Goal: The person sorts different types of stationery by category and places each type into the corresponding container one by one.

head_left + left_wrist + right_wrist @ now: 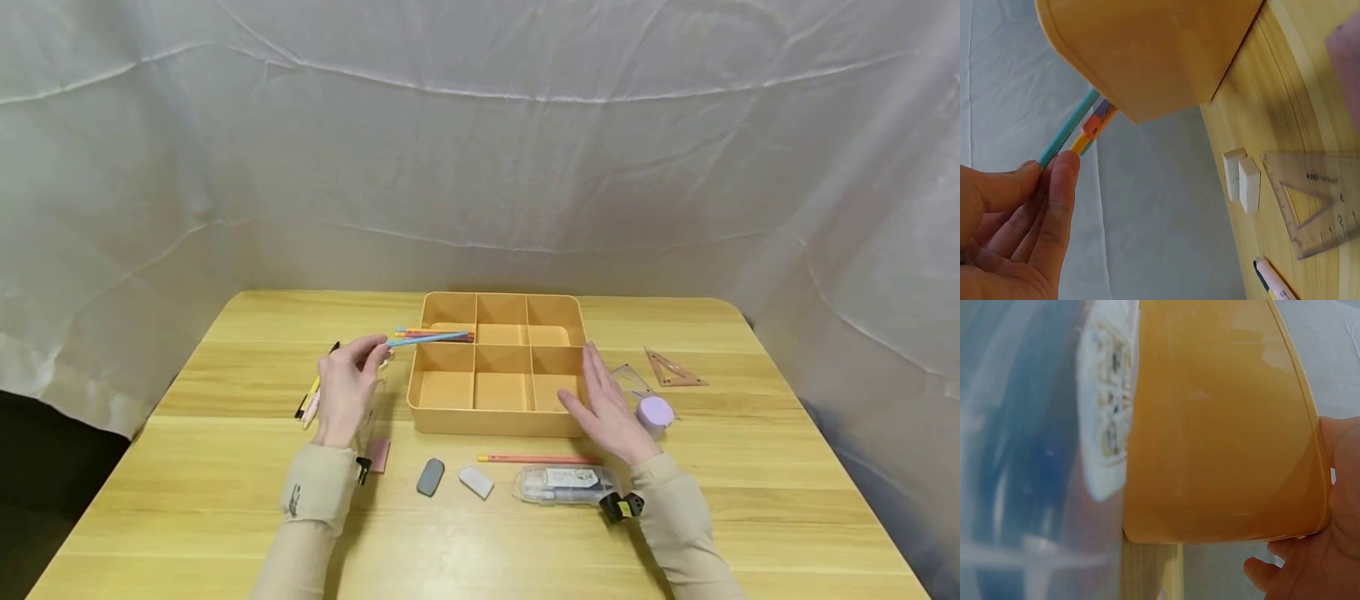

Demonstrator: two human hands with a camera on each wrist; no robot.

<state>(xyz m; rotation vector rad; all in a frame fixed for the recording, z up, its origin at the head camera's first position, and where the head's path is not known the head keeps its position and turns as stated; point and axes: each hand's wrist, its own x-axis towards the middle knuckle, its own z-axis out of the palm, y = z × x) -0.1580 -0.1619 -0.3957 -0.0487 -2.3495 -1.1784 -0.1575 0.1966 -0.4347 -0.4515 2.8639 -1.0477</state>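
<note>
My left hand (347,390) pinches a light blue pencil (429,338) between thumb and fingertips, at the left side of an orange six-compartment box (495,422). The pencil reaches over the box's left rim. Beside it, several pencils (438,334) in red and other colours lean on that rim at the back left compartment. In the left wrist view, the blue pencil (1069,128) slants up past the box corner. My right hand (609,410) rests against the box's right wall with fingers straight; its thumb reaches over the rim at the front right compartment.
In front of the box lie a red pencil (540,459), a grey eraser (431,477), a white eraser (476,482) and a clear case (562,485). Set squares (678,371) and a round lilac item (655,414) are at right. Pens (311,400) lie left.
</note>
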